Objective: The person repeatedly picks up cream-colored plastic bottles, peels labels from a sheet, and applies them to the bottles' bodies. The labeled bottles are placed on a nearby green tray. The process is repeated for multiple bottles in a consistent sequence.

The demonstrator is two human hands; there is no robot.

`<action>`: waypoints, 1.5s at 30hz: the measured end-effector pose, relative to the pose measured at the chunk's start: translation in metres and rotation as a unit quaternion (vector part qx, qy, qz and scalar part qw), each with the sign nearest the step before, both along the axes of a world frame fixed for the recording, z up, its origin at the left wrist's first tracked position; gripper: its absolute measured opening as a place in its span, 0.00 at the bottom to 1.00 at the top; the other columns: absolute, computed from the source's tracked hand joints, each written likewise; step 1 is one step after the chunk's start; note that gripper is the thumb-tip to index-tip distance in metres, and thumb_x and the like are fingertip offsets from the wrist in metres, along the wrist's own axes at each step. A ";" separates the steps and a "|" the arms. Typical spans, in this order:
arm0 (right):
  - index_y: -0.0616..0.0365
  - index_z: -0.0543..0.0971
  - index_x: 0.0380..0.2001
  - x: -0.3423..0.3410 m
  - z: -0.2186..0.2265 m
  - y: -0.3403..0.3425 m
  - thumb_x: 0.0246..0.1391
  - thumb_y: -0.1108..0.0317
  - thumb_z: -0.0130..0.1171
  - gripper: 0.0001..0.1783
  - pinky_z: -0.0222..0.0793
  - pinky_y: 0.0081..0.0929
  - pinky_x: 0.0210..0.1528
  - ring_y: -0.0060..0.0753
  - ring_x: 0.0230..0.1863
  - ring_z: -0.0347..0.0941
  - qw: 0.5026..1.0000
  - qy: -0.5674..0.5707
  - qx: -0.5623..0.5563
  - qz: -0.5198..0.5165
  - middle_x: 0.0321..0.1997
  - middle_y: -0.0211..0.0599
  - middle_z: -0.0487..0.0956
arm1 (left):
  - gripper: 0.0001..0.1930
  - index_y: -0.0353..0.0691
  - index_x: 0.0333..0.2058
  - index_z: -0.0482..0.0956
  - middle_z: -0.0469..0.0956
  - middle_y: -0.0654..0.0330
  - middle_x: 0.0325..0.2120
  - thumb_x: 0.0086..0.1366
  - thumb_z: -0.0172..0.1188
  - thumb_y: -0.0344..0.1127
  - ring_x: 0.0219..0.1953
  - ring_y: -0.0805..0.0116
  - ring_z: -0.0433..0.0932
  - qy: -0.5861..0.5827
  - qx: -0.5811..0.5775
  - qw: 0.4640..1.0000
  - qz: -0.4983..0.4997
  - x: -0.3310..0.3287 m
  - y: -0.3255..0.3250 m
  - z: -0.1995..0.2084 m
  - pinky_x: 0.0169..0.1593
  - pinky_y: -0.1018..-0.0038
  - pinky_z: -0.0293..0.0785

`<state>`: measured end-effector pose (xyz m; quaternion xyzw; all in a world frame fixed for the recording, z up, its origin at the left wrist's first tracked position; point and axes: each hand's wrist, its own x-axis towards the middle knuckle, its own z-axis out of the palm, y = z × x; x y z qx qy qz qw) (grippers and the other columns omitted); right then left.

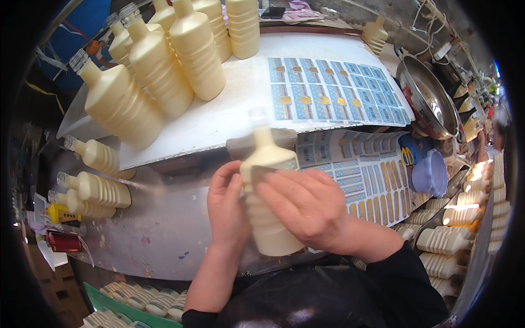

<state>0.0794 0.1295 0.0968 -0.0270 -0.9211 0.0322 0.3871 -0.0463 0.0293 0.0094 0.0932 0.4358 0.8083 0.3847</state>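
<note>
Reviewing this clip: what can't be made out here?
Middle of the held bottle: head view, hidden by the right hand.
Its neck, finer detail: head view, motion-blurred.
What the dark shape by that hand is: head view, blurred.
Rightmost clustered bottle, top: head view, cut off by upper edge.

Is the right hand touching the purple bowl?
Apart: the head view plainly shows part of the lower label sheet between the right hand and the purple bowl.

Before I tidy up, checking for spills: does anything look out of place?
Coloured flecks dot the grey tabletop, left of the left hand; they look odd on its plain surface. Scraps or stains, I can't tell. No puddle is evident.
</note>
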 end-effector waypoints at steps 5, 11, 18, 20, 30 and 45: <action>0.66 0.82 0.40 -0.009 0.005 -0.023 0.37 0.72 0.62 0.21 0.71 0.29 0.36 0.36 0.38 0.80 0.997 -0.077 0.027 0.002 0.40 0.41 0.81 | 0.15 0.34 0.56 0.75 0.80 0.53 0.50 0.79 0.44 0.32 0.50 0.66 0.80 -0.066 0.022 0.997 -0.022 -0.002 -0.004 0.006 0.56 0.70 0.77; 0.51 0.74 0.24 -0.029 -0.009 -0.033 0.33 0.69 0.56 0.09 0.58 0.32 0.28 0.34 0.26 0.66 0.984 -0.133 0.114 -0.025 0.24 0.31 0.63 | 0.20 0.35 0.60 0.74 0.76 0.54 0.56 0.81 0.39 0.39 0.57 0.65 0.75 -0.002 -0.016 0.999 -0.046 -0.006 -0.009 0.006 0.63 0.66 0.71; 0.60 0.75 0.45 -0.036 0.020 0.004 0.61 0.69 0.58 0.11 0.74 0.45 0.41 0.55 0.42 0.80 0.937 -0.061 -0.336 -0.069 0.38 0.53 0.80 | 0.27 0.36 0.61 0.70 0.76 0.55 0.54 0.81 0.39 0.55 0.55 0.64 0.74 -0.004 -0.005 0.999 -0.045 -0.001 -0.010 0.003 0.61 0.66 0.68; 0.61 0.69 0.51 -0.046 0.013 0.021 0.62 0.71 0.54 0.15 0.73 0.48 0.43 0.62 0.42 0.78 0.890 0.103 -0.440 -0.058 0.43 0.56 0.79 | 0.27 0.38 0.60 0.69 0.75 0.56 0.53 0.80 0.40 0.56 0.54 0.65 0.73 0.072 -0.013 0.996 -0.045 0.003 -0.005 0.001 0.61 0.66 0.67; 0.63 0.68 0.56 -0.027 -0.024 0.044 0.61 0.76 0.50 0.20 0.66 0.46 0.62 0.62 0.58 0.71 0.902 -0.013 -0.423 -0.081 0.56 0.56 0.72 | 0.31 0.33 0.57 0.63 0.71 0.47 0.53 0.62 0.68 0.39 0.55 0.59 0.72 0.216 -0.201 0.954 -0.054 0.010 0.013 0.015 0.59 0.64 0.70; 0.64 0.68 0.54 -0.025 -0.021 0.046 0.62 0.76 0.51 0.17 0.67 0.45 0.61 0.61 0.56 0.71 0.900 -0.003 -0.436 -0.023 0.56 0.56 0.71 | 0.21 0.39 0.58 0.62 0.72 0.56 0.51 0.81 0.38 0.50 0.52 0.70 0.72 0.212 -0.194 0.954 -0.084 0.010 0.015 0.017 0.57 0.70 0.71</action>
